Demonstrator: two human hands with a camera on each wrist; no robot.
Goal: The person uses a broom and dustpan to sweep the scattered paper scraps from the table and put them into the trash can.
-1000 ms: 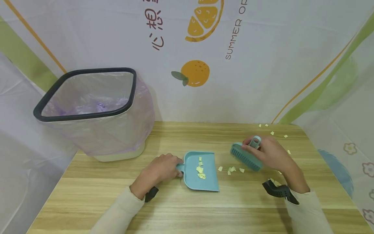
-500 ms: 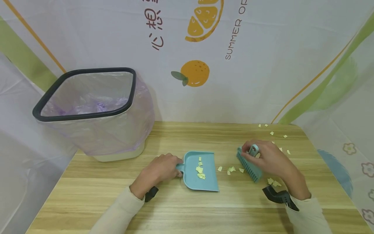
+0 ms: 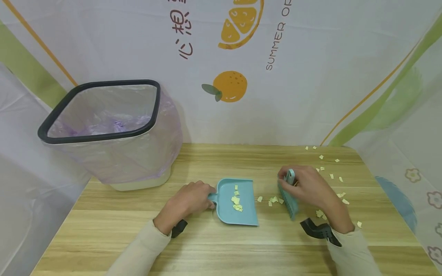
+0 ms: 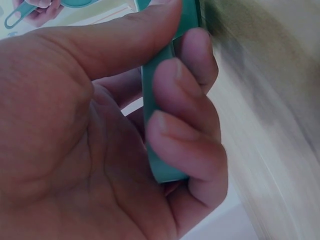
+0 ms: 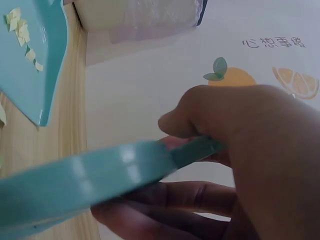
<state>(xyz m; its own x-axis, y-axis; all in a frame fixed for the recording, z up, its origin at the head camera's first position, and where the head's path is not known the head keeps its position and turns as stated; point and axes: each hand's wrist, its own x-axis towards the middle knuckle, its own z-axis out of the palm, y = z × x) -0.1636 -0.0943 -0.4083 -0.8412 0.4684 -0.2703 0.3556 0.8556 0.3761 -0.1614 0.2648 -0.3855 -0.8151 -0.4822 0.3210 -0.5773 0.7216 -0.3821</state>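
The left hand (image 3: pixel 190 197) is curled round the handle (image 4: pixel 166 170) of the dustpan (image 3: pixel 241 217); to the dustpan's right, the right hand (image 3: pixel 309 188) grips the brush (image 3: pixel 289 201), which has moved closer, narrowing the gap where paper scraps (image 3: pixel 274 199) lie. Left of the dustpan stands a lined bin (image 3: pixel 96 137); to its right, past the brush, loose scraps (image 3: pixel 319 213) remain.

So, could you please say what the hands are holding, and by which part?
The left hand holds the dustpan by its handle, the right hand the brush by its handle.
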